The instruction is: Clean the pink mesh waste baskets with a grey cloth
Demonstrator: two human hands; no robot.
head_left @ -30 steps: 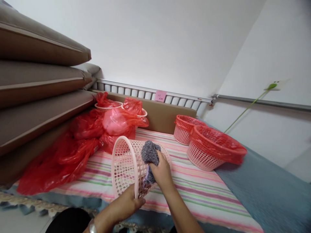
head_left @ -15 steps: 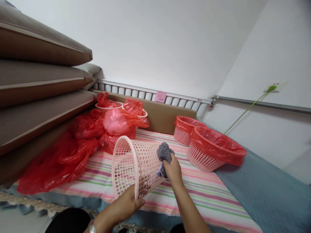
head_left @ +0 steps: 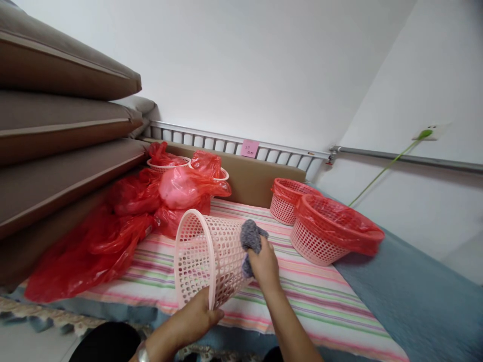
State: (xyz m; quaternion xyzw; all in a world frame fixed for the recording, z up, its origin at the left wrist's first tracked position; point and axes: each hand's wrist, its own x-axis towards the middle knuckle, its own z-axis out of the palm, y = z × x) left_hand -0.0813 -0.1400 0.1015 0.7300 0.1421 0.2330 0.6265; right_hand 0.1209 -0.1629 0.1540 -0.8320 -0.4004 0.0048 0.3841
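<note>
A pink perforated basket [head_left: 226, 244] lies tipped on its side above the striped cloth, its open mouth facing left. My left hand [head_left: 194, 318] grips the lower part of its rim, thumb outside and the other fingers partly hidden within. At the basket's base end, my right hand [head_left: 265, 261] is closed on a grey cloth [head_left: 250, 236], which rests against the basket. Two more pink baskets, the nearer one [head_left: 319, 244] and the farther one [head_left: 282, 208], stand upright to the right with red plastic bags lining them.
Red plastic bags [head_left: 94, 251] are heaped at the left, with more baskets behind them. Stacked brown cushions [head_left: 68, 176] rise at the far left. A radiator [head_left: 211, 142] with a pink note [head_left: 249, 148] runs along the wall. A green cord [head_left: 388, 168] hangs from a socket.
My right hand and the grey cloth have shifted slightly left along the basket's base end. My left hand and the basket have hardly moved.
</note>
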